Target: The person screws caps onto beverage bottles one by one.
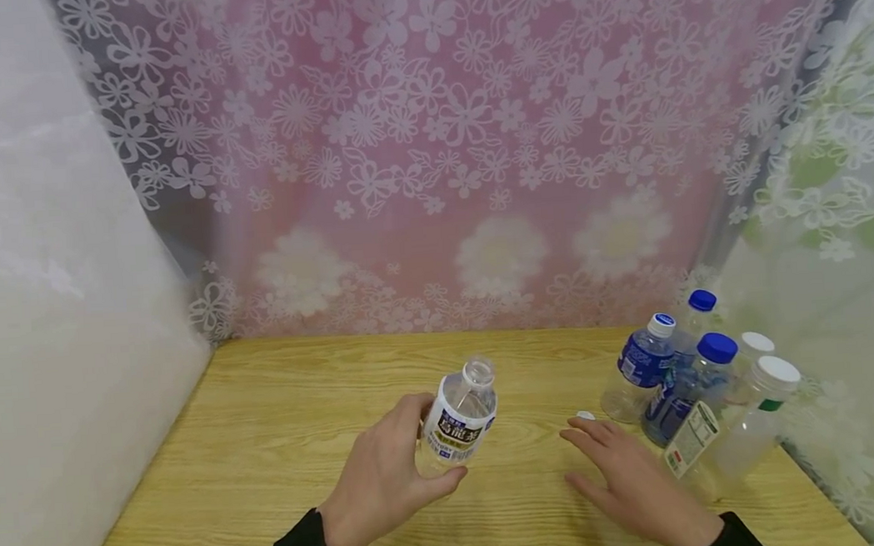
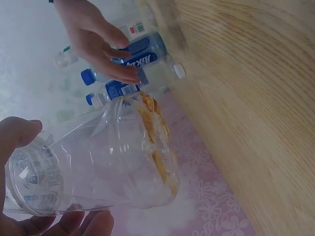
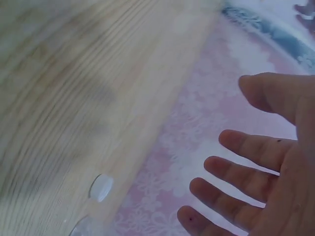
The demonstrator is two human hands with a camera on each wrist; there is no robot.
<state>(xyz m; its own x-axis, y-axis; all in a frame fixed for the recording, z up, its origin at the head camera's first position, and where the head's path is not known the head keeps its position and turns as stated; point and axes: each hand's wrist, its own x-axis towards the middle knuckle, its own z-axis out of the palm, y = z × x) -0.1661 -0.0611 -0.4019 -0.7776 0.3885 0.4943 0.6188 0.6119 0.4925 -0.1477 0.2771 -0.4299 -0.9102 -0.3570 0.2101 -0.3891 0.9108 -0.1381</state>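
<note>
My left hand (image 1: 389,468) grips a clear, uncapped plastic bottle (image 1: 461,418) with a white and blue label, held upright on the wooden table (image 1: 282,449). In the left wrist view the same bottle (image 2: 98,167) fills the frame between my thumb and fingers. My right hand (image 1: 630,478) is open, fingers spread just above the table. A small white cap (image 1: 585,416) lies on the wood at its fingertips. The right wrist view shows that cap (image 3: 101,188) and my spread fingers (image 3: 241,182) apart from it.
Several capped bottles stand at the table's right rear: blue-labelled ones (image 1: 641,365) and clear ones with white caps (image 1: 761,416), close to my right hand. A floral curtain (image 1: 437,156) backs the table; white sheeting closes the left side.
</note>
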